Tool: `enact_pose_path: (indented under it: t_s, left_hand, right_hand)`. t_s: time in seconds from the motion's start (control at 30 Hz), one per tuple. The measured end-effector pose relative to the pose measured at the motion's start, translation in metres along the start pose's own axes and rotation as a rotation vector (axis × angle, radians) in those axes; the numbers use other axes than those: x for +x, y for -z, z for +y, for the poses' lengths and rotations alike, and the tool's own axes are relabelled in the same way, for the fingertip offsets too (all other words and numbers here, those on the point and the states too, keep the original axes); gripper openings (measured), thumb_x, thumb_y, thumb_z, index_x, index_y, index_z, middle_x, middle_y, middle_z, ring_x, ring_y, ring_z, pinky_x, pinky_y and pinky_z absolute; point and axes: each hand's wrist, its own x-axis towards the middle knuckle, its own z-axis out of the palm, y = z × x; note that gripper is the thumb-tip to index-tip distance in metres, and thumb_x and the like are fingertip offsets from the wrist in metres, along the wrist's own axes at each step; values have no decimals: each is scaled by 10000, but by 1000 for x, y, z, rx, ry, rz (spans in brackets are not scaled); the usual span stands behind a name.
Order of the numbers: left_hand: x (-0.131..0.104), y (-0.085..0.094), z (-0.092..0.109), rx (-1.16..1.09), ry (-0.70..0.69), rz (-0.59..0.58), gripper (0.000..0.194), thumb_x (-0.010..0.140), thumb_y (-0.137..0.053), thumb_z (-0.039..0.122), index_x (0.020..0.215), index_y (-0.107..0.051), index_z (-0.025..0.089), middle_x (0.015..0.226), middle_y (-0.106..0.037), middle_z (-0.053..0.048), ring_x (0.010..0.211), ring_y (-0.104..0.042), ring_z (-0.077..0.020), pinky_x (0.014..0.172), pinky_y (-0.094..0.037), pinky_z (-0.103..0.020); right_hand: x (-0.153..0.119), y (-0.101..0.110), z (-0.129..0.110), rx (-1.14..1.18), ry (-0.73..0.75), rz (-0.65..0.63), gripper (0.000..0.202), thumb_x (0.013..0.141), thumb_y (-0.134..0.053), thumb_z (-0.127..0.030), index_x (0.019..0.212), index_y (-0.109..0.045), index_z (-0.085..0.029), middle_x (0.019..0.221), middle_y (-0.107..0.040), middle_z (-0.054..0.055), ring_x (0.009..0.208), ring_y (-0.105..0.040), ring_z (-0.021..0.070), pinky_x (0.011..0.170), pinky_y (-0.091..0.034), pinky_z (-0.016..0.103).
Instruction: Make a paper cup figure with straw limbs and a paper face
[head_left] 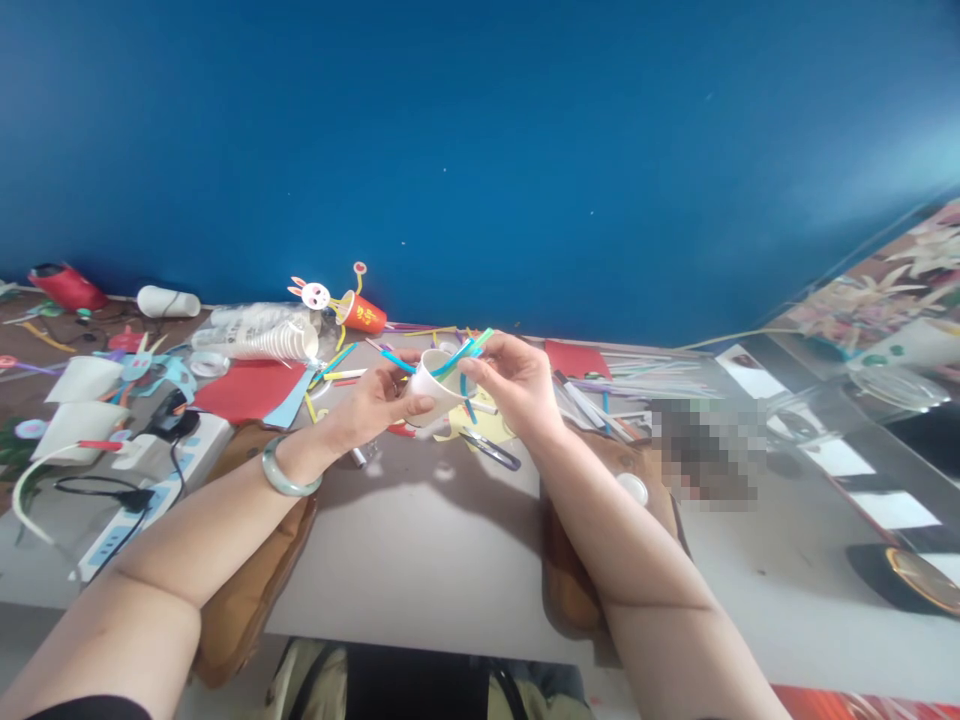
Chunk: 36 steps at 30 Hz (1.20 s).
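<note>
Adjoining blue wall [480, 180], cluttered grey table [420, 560]

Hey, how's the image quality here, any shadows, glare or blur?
Head view: shadows darken the table below the left hand and right hand; pale glare washes the right end of the blue wall; the flowered print at far right looks soft and stretched; a pixelated patch masks detail beyond the right forearm.

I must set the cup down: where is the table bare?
Bare table lies between left brown pad and right brown pad; also between that pad and the round dark object. Crowded: behind the paper cup, by the power strip, around drinking straws.
</note>
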Motion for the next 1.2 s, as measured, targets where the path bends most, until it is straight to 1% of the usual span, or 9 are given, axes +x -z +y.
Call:
enact_pose_path:
  t_s: [0.1, 0.27, 0.37, 0.43, 0.5, 0.6, 0.73, 0.93, 1.2]
  left_hand:
    - [1, 4, -5, -11, 28, -12, 606, 786, -808, 450, 1312, -575, 260, 1139, -730, -99, 964, -733, -262, 636, -633, -304]
    - [6, 5, -7, -137, 115, -111, 472, 775, -810, 482, 1081, -679, 148, 1066, -739, -143, 940, -729, -279, 696, -615, -338]
    - [8, 7, -8, -169, 131, -129, 517, 765, -823, 462, 1143, -657, 151, 1025, -738, -127, 919, -720, -273, 714, -604, -353]
    - [10, 11, -9, -130, 52, -26, 624, 736, -856, 418, 1262, -601, 199, 1071, -725, -108, 954, -707, -260, 737, -596, -347]
    - [10, 15, -8, -37, -121, 155, 735, 694, -892, 382, 1332, -554, 245, 1185, -687, -102, 1079, -670, -253, 843, -583, -355]
    - [8, 17, -2, 223, -393, 363, 626, 703, -888, 370, 1254, -619, 241, 1264, -649, -99, 1222, -597, -249, 1021, -513, -381]
    - [0, 7, 8, 459, -499, 294, 295, 793, -815, 377, 1014, -720, 206, 1054, -719, -82, 1053, -653, -235, 977, -515, -395]
    - [-6, 0, 9, 446, -452, 209, 143, 866, -746, 331, 935, -717, 209, 941, -730, -49, 923, -673, -189, 845, -538, -330]
    - [-5, 1, 11, 453, -284, 213, 209, 887, -698, 389, 935, -685, 186, 936, -732, -49, 872, -687, -187, 781, -573, -317]
  right_hand:
    - [0, -1, -3, 49, 6, -22, 369, 732, -821, -550, 755, -661, -219, 819, -669, 17, 760, -599, 167, 734, -501, 327]
    - [-1, -1, -6, 114, -48, -75, 385, 696, -844, -562, 733, -680, -215, 799, -688, 17, 721, -599, 160, 693, -500, 313]
    - [0, 0, -5, 92, -72, -77, 396, 698, -839, -571, 743, -700, -203, 742, -677, 10, 670, -579, 143, 662, -483, 296]
    - [1, 0, -5, 63, -63, -68, 394, 699, -838, -565, 748, -708, -197, 722, -671, 6, 642, -562, 132, 640, -467, 290]
    - [1, -2, -5, 47, -47, -75, 384, 696, -843, -551, 741, -706, -195, 732, -676, 10, 634, -556, 129, 623, -458, 288]
    - [-1, -7, -6, 30, -32, -129, 365, 712, -834, -532, 729, -702, -192, 737, -676, 19, 637, -556, 130, 600, -443, 284]
    - [-7, -14, -7, -64, -18, -205, 312, 778, -794, -484, 745, -718, -183, 732, -674, 26, 613, -519, 117, 556, -393, 272]
    - [-11, -16, -4, -127, -46, -246, 288, 797, -780, -450, 826, -720, -170, 716, -669, 19, 594, -499, 105, 547, -397, 253]
    - [-11, -13, -5, -75, -91, -309, 290, 794, -772, -442, 836, -671, -174, 766, -683, 27, 677, -605, 134, 648, -498, 276]
